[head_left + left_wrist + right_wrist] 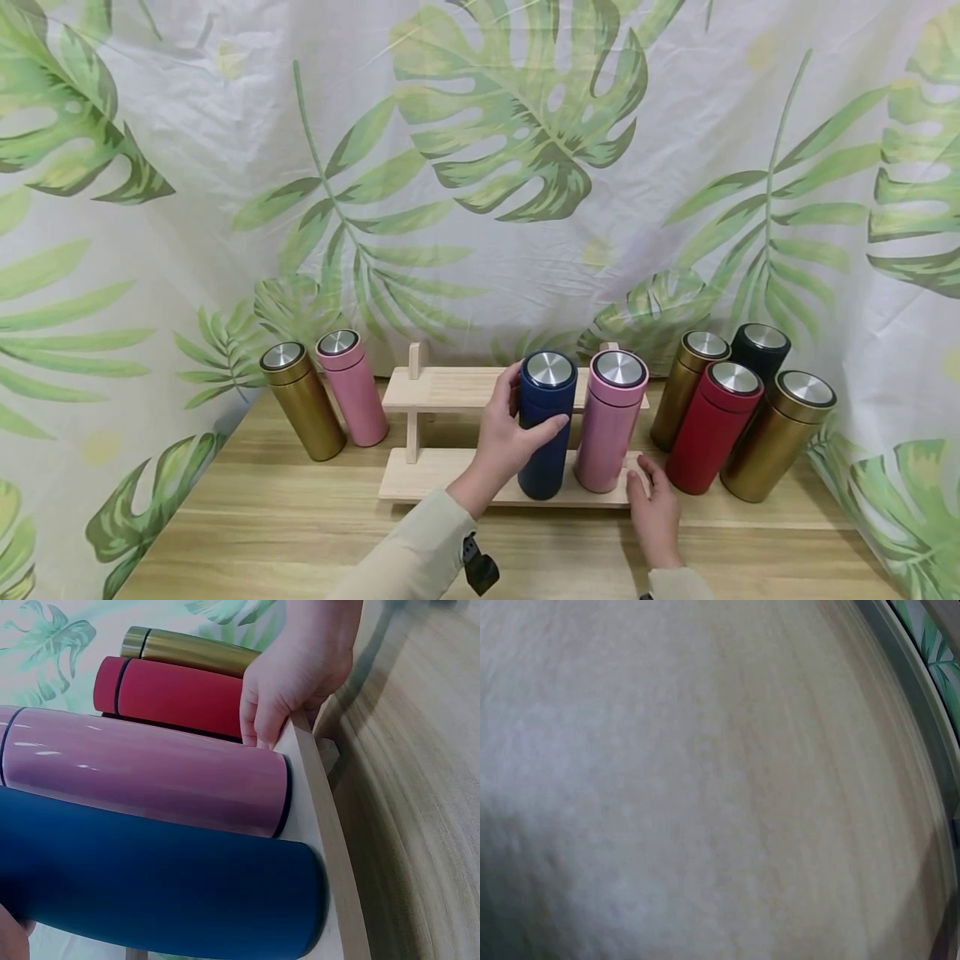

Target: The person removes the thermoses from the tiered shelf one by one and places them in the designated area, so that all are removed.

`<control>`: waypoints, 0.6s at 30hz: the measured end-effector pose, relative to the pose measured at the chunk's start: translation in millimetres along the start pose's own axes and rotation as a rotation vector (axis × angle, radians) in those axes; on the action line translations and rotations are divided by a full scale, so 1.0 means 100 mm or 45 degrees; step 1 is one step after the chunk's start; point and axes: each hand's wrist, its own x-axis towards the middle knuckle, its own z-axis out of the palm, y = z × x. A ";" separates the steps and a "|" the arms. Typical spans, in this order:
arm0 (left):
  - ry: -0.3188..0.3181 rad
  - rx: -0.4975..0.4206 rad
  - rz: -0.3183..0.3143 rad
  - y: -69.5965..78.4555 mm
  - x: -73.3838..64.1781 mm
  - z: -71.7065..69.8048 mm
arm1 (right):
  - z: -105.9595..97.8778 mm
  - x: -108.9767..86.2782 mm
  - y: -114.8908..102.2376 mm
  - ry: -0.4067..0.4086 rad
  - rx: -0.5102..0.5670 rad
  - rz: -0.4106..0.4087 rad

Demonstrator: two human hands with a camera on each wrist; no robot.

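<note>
My left hand (506,442) grips a dark blue thermos bottle (546,468), thumb across its front and fingers round its left side. The bottle stands upright on the lower board of a small two-tier wooden shelf (429,477), its base near the front edge. Just right of it, on the same board, is a pink thermos bottle (603,433) with a silver lid. At the board's right end my right hand (657,512) holds the wood; the left wrist view shows its fingers (264,720) bent over that end, beside the pink bottle. The right wrist view holds mostly blurred tabletop.
Left of the shelf stand a gold bottle (306,417) and another pink bottle (356,404). A red bottle (708,442), a black bottle (759,354) and two gold ones cluster close on the right. Leaf-print cloth (525,275) hangs behind the wooden table (300,533).
</note>
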 end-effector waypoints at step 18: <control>0.170 0.065 0.292 0.03 -0.06 -0.24 | 0.00 0.00 -0.02 -0.006 0.009 0.022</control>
